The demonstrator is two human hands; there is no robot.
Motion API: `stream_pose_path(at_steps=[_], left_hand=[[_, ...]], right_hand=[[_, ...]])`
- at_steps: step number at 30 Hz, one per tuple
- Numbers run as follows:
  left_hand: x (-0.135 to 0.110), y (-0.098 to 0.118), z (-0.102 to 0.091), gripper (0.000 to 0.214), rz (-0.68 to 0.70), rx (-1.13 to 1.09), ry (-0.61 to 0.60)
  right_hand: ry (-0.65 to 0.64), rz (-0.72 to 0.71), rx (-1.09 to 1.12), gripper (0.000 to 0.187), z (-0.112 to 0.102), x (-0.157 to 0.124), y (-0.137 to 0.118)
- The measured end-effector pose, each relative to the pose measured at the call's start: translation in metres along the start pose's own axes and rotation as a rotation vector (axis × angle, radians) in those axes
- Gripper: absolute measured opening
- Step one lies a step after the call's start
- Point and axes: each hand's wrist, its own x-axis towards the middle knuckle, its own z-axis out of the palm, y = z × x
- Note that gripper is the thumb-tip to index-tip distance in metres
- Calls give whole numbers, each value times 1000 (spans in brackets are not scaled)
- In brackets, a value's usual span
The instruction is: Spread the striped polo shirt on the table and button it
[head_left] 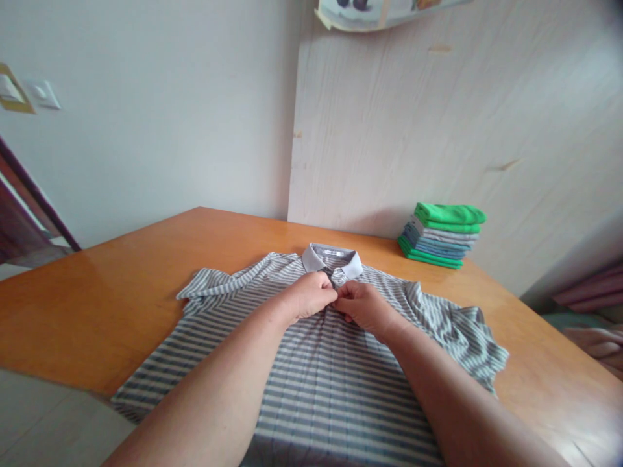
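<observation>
Left hand (311, 297) and right hand (366, 309) pinch the striped shirt (335, 383) below its collar (313, 258), mid-frame; lying spread likely keeps its front reachable.

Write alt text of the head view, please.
A left hand and right hand pinch a grey-white striped short-sleeved shirt below its pale collar, on an orange-brown wooden table. Folded green, grey and blue cloths lie stacked behind.

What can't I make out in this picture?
Head view: the pinched bit of striped shirt, hidden by left hand and right hand.
Head view: lettering on collar label, too small.
Head view: shirt's nearest part, cut off by bottom edge.
Head view: top of wall picture, cut off by upper edge.
</observation>
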Motion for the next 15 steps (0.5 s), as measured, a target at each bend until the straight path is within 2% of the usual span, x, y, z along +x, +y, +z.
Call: stream_pose_path(at_steps=[5,15], left_hand=[[-1,3,0,12,4,-5,37],[1,1,4,21,-27,-70,99]], right_hand=[[-28,-24,-5,5,1,1,2],[-95,34,82,8,-1,-2,-3]])
